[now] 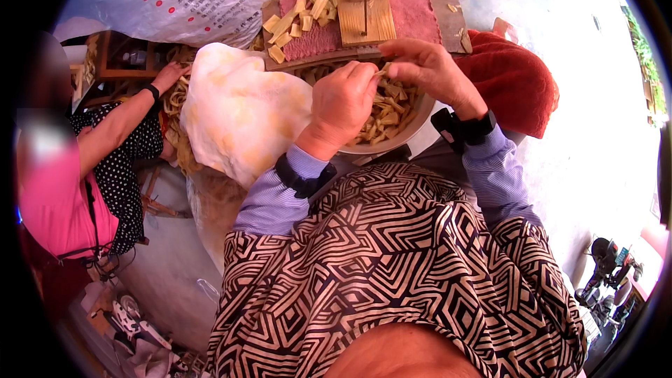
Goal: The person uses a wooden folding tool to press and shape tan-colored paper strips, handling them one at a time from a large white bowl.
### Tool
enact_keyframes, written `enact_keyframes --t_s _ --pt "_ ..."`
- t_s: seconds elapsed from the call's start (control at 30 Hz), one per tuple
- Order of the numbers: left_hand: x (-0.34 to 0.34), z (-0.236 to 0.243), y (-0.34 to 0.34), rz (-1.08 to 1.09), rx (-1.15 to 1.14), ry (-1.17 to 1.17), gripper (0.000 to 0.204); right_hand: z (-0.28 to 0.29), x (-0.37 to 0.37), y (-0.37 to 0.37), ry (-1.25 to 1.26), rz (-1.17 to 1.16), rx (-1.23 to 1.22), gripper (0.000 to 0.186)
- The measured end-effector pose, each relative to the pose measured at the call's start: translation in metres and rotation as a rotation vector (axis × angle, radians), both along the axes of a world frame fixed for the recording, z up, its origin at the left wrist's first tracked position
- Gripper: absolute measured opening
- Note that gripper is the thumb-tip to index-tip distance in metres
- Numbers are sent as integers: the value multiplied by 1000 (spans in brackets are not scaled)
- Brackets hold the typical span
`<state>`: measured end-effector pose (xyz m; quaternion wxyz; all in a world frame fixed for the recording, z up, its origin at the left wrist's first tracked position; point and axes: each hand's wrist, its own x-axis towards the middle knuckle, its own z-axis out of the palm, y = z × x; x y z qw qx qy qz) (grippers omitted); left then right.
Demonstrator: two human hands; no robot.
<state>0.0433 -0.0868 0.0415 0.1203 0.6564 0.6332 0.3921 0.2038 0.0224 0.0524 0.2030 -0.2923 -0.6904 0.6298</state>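
My left hand and my right hand meet above a wide bowl. Both are closed, pinching a small pale yellow strip between their fingertips; its kind I cannot make out. Many similar cut pieces fill the bowl below. Just beyond my hands lies a board with a pink cloth. On it sits a wooden block with a thin dark upright piece, and to its left a heap of loose yellow pieces.
A white cloth with yellow stains bulges left of the bowl. A large printed sack lies at the far left. To the right is a red cloth. Another person's hand reaches toward long yellow strips at the left.
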Motion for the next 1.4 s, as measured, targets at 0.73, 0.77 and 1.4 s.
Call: enact_keyframes --t_s 0.73,0.77,1.4 --pt "-75 -34 101 37 -337 -306 20 -23 -43 61 -264 -210 503 14" --pt "-74 -36 103 62 -306 -218 21 -24 -44 60 -308 -212 559 14" --pt "-37 92 11 -373 -454 -530 22 48 2 -7 -266 -149 411 18"
